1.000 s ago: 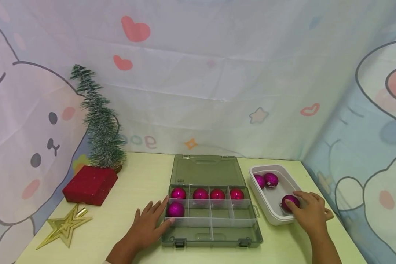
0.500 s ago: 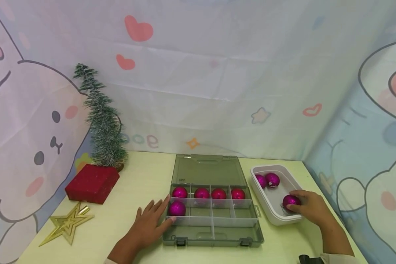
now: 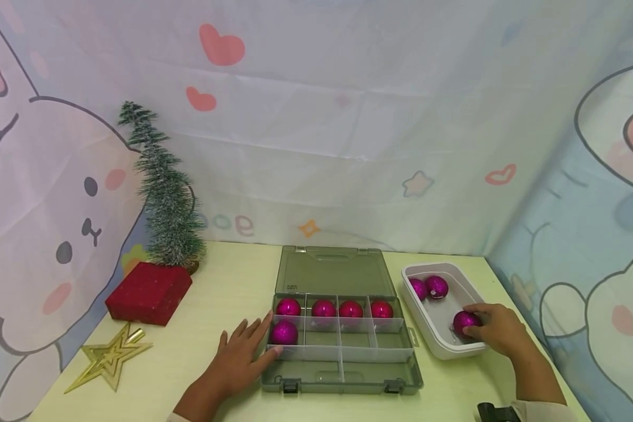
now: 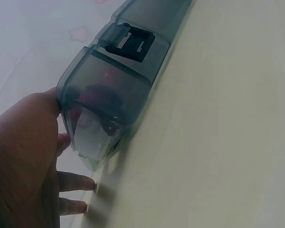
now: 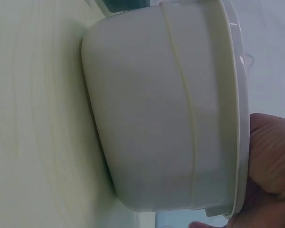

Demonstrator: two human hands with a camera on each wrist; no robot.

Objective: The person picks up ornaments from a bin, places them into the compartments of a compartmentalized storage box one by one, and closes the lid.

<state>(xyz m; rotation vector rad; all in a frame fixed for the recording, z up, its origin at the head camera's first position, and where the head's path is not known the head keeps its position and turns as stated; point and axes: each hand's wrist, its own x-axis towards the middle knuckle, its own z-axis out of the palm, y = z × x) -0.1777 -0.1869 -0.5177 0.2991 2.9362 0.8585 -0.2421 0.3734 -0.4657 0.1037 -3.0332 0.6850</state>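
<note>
My right hand (image 3: 498, 329) reaches over the near right rim of a white plastic tub (image 3: 421, 310). Thumb and fingers pinch a glittery purple Christmas bauble (image 3: 465, 322) inside it. In the right wrist view the tub's outer wall (image 5: 152, 109) hides that bauble. My left hand (image 3: 241, 357) lies spread along the left edge of a grey-green divided box (image 3: 316, 388), its thumb touching the front left side. The box's back row has several shiny magenta baubles (image 3: 324, 309), and a glittery purple bauble (image 3: 283, 333) sits in the middle row's left compartment.
Two more purple baubles (image 3: 436, 287) lie at the tub's back left. The box's lid (image 3: 334, 272) stands raised behind it. To the left are a small Christmas tree (image 3: 171, 217), a red block (image 3: 149, 293) and a gold star (image 3: 108, 358). A printed cloth backs the table.
My right forearm has swung outward to the right, and the fingers have closed in on the bauble, which stays in the tub. My left hand keeps its place at the box.
</note>
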